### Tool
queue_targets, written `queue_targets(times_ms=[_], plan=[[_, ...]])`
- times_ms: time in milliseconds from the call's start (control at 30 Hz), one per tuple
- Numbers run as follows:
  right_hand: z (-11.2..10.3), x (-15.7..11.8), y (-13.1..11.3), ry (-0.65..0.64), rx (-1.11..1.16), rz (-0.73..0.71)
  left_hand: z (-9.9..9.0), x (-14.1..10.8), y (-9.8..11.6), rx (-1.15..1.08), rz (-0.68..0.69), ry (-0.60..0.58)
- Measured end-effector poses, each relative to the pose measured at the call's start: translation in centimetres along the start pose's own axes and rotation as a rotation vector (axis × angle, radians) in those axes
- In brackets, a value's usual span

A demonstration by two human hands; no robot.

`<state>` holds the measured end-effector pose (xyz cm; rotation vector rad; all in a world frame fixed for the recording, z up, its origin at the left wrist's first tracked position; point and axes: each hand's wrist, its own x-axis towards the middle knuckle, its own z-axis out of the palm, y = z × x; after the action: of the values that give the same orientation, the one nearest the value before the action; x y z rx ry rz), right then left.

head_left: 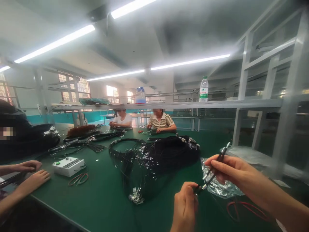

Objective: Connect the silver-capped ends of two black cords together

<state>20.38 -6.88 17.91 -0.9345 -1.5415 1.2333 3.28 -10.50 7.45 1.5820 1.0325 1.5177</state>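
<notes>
My right hand (pixel 227 169) pinches thin black pieces with silver metal ends (pixel 220 158), held above the table at the right. They look like cable ends or probes; I cannot tell which. Lower and to its left, my left hand (pixel 185 204) is closed with thumb and forefinger around a dark cable end (pixel 198 189). A metal tip from the right hand's pieces meets or nearly meets it. Behind my right hand lies a clear plastic bag (pixel 220 188) with silvery parts. A large bundle of black cables (pixel 166 153) with shiny ends rests beyond my left hand.
On the green table (pixel 101 199) are a white box with a green button (pixel 69 166), red and black wires (pixel 78 179) and silver connectors (pixel 136 196). A co-worker's hands (pixel 36 175) are at left. A shelf (pixel 169 105) carries a water bottle (pixel 204 90). Two people sit opposite.
</notes>
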Motion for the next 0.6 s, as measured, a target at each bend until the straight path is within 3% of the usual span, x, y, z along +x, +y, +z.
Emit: queue_targets(times_ms=[133,233,467,600], plan=[[0.4,0.5,-0.9,-0.001,-0.027,-0.070,-1.2,0.9,1.6,0.018,0.025,0.030],[0.8,1.1,-2.4,-0.002,-0.041,-0.137,-2.3,2.1,4.3,0.069,0.059,0.005],[2.2,1.9,-8.1,-0.056,-0.104,-0.260,-3.4,5.3,11.8,-0.115,0.036,-0.291],[4.3,0.7,-12.0,0.038,-0.065,-0.220,-4.1,6.4,14.1,-0.122,0.060,-0.368]])
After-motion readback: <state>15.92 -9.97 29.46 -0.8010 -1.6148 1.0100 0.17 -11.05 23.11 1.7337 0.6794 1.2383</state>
